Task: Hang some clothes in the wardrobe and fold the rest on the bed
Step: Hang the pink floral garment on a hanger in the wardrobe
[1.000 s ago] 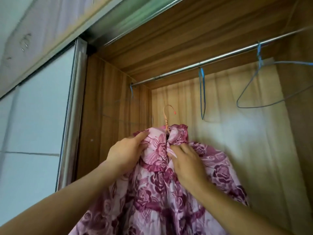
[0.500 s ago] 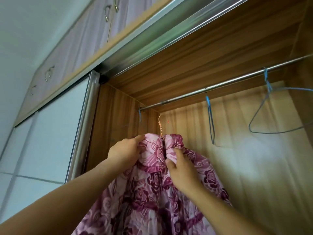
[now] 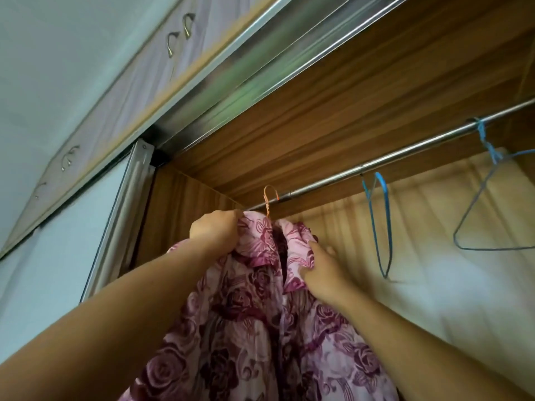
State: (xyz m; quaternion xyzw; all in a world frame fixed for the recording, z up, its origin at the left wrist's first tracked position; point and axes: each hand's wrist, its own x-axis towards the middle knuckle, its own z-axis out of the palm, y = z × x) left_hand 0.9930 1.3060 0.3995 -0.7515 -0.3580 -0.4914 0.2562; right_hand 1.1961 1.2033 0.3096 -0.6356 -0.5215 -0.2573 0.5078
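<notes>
The wardrobe [image 3: 333, 111] stands open, its wood-grain top panel and pale back wall in view, with a white sliding door [image 3: 58, 241] pushed to the left and a row of upper cabinets [image 3: 179, 30] above. A pink garment with dark rose print [image 3: 246, 328] hangs down in the left part of the opening, between the two forearms. A metal rail [image 3: 405, 153] runs across under the top panel. The left hand [image 3: 215, 231] has its fingers curled into the fabric left of the neck opening. The right hand [image 3: 321, 273] grips the right collar flap, thumb in front. Two blue wire hangers [image 3: 379, 227] [image 3: 474, 215] hang bare on the rail to the right. The garment's orange hanger hook [image 3: 270, 196] sits at the rail's left end; whether it is seated over the rail is unclear.
</notes>
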